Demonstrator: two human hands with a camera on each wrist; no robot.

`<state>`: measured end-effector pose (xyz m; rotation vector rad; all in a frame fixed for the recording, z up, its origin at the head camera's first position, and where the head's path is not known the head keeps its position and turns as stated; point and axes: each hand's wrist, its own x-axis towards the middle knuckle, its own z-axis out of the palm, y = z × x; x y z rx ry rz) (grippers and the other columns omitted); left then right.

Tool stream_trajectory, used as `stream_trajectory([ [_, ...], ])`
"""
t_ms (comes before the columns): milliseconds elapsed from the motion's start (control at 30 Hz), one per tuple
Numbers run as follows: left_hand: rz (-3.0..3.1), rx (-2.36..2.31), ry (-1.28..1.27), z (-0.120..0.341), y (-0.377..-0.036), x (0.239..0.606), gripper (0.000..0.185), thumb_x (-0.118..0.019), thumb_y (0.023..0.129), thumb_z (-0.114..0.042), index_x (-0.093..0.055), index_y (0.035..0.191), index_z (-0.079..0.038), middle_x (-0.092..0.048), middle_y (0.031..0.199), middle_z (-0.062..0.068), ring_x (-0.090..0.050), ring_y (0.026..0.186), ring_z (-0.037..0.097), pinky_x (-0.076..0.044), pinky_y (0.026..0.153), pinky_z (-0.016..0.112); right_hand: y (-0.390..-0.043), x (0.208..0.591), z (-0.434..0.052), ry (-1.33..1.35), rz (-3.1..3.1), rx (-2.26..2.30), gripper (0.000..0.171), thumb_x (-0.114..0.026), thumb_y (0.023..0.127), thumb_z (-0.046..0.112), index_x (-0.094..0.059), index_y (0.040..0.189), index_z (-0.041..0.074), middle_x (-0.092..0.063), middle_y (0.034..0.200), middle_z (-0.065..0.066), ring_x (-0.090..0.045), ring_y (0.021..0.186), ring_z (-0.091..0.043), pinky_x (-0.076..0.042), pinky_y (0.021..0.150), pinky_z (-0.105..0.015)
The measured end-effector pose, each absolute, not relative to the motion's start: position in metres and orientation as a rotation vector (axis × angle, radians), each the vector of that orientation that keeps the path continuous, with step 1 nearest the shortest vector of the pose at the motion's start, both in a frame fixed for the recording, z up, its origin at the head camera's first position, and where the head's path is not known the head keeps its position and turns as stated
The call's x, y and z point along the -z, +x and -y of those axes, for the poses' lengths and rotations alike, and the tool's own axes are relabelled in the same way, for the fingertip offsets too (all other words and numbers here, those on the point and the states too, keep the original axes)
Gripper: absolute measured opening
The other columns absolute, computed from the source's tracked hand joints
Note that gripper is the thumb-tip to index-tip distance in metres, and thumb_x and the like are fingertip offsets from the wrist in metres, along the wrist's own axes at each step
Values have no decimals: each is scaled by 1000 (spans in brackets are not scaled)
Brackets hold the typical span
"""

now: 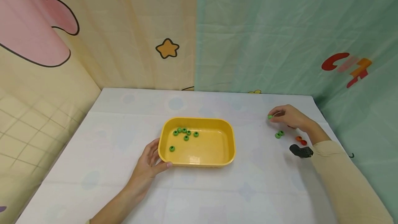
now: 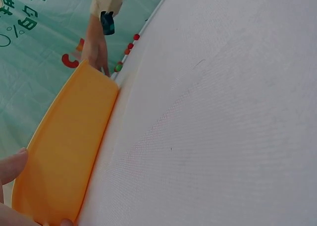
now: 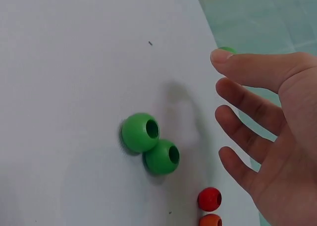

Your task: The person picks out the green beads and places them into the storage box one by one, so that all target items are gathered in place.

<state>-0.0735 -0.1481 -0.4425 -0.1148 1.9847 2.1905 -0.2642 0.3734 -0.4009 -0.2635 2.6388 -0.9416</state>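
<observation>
A yellow tray with several green beads inside sits mid-table. My left hand grips its left end, thumb at the near rim; in the left wrist view the fingers lie at the tray's lower end. Over at the right, my right hand pinches one green bead between thumb and finger, above the table. Most of that bead is hidden behind the thumb in the right wrist view. Two more green beads lie touching on the table just below this hand.
An orange bead and a red bead lie near the right forearm. A black wrist-worn device juts from the right sleeve. Patterned curtains stand behind the white table.
</observation>
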Motion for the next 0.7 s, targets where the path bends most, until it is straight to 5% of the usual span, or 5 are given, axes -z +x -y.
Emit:
stream_trajectory([
  [100,-1983,-2195,-107,148,-74,443,90,-78,89,1,-24,160,-12,-29,163,3,-28,150,27,-44,107,20,-265,397,-364,-308,-2620,957,36,-74,98,27,-69,124,4,-67,124,-15,-57,112,-33,-50,70,-35],
  [300,-1976,-2211,-86,149,-74,443,89,-78,89,1,-25,160,-13,-29,163,3,-27,151,27,-44,108,21,-270,392,-344,-383,-2609,949,32,-74,98,22,-69,124,3,-67,124,-13,-57,119,-34,-48,96,-46],
  [700,-1987,-2193,-103,150,-74,446,90,-79,88,0,-26,159,-14,-30,162,1,-27,150,26,-44,107,20,-277,385,-307,-540,-2603,926,25,-75,97,16,-71,118,4,-68,122,-10,-61,118,-34,-53,98,-53],
])
